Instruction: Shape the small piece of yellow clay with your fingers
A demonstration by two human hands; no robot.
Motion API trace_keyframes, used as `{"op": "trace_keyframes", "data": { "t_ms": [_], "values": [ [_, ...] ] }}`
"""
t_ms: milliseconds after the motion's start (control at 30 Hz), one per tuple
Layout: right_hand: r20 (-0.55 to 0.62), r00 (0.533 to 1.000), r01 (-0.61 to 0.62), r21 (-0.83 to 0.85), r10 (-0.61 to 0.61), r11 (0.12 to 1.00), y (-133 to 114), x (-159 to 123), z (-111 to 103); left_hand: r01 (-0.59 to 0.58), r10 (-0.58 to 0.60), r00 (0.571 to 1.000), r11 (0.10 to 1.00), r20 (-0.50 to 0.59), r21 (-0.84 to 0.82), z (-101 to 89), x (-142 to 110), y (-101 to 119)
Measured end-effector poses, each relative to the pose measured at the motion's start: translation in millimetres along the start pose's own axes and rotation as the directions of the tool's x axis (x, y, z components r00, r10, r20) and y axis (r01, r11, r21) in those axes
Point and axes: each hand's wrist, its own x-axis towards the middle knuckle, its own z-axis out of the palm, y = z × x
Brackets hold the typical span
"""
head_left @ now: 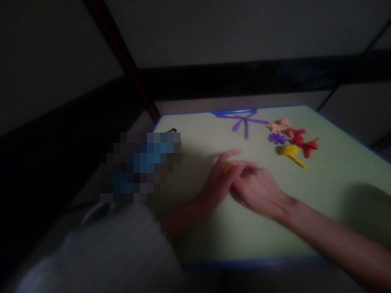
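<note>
My left hand [220,179] and my right hand [259,189] meet over the middle of the table. Between them a small bit of yellow modelling clay [226,169] shows beside my left thumb. My left hand is bent around the clay, with some fingers stretched forward. Closed and palm down, my right hand presses against the left at the clay; its fingertips are mostly hidden. Beyond my hands lie a yellow mushroom-like clay shape [289,151], a purple flower-like piece [277,138], red clay shapes [297,138] and peach-coloured pieces [275,128].
Purple clay strips [244,120] lie spread near the far edge of the pale table [330,171], beside a blue stick [235,111]. At left a pixelated bluish area [149,158] cannot be made out. Pale fabric [122,248] fills the lower left. The scene is dim.
</note>
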Motion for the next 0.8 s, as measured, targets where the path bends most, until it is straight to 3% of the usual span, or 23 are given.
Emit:
{"op": "trace_keyframes", "data": {
  "t_ms": [167, 300, 500, 600, 800],
  "values": [
    [0.061, 0.998, -0.008, 0.1, 0.002, 0.995, 1.8, -0.4, -0.3, -0.037, 0.036, 0.999, 0.999, -0.026, -0.032, -0.7, 0.9, -0.5],
    [0.059, 0.998, -0.011, 0.185, 0.0, 0.983, 4.9, -1.1, 0.6, -0.054, 0.055, 0.998, 0.998, 0.03, -0.038, -1.5, 2.3, 2.5],
    [0.07, 0.998, -0.012, 0.035, 0.01, 0.999, 4.3, -0.6, 1.6, -0.008, 0.001, 0.997, 0.996, -0.077, -0.087, 1.7, 2.2, 5.5],
    [0.032, 0.999, -0.012, 0.029, 0.011, 1.0, 3.4, 0.0, 2.5, 0.002, -0.004, 0.998, 1.0, -0.058, -0.026, 2.7, 1.3, 4.5],
    [-0.002, 0.997, 0.079, 0.323, -0.083, 0.943, 7.1, 0.0, 4.1, -0.019, 0.022, 0.997, 0.999, 0.078, -0.046, -2.6, 1.8, 4.4]
  ]
}}
